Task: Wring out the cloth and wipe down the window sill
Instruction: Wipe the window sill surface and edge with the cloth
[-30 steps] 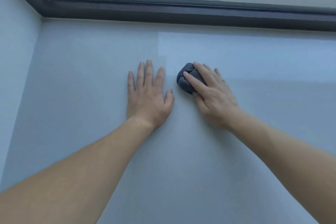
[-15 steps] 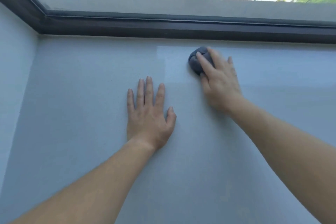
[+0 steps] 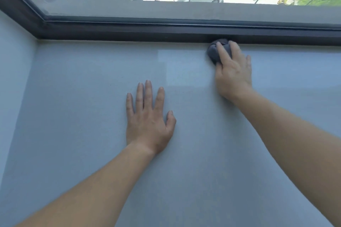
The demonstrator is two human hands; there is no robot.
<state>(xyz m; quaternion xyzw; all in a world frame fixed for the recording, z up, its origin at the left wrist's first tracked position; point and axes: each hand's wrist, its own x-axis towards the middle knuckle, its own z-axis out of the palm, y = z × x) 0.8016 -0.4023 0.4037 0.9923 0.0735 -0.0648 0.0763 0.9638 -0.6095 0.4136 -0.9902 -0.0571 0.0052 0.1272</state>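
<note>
A dark grey cloth [image 3: 213, 54], bunched into a ball, lies on the pale grey window sill [image 3: 83, 101] right against the dark window frame [image 3: 147, 31]. My right hand [image 3: 233, 73] holds it from above, its fingers curved over the ball and its thumb hidden. Nearer to me and to the left, my left hand [image 3: 149, 118] rests flat on the sill with its fingers spread and holds nothing.
A pale side wall [image 3: 11, 79] closes the sill on the left and meets the frame in the far left corner. Beyond the glass are parked cars and trees. A lighter rectangular patch [image 3: 184, 68] shows on the sill between the hands.
My right hand has slid the cloth away from me across the sill, from beside my left hand up to the window frame. My left hand has stayed flat in place.
</note>
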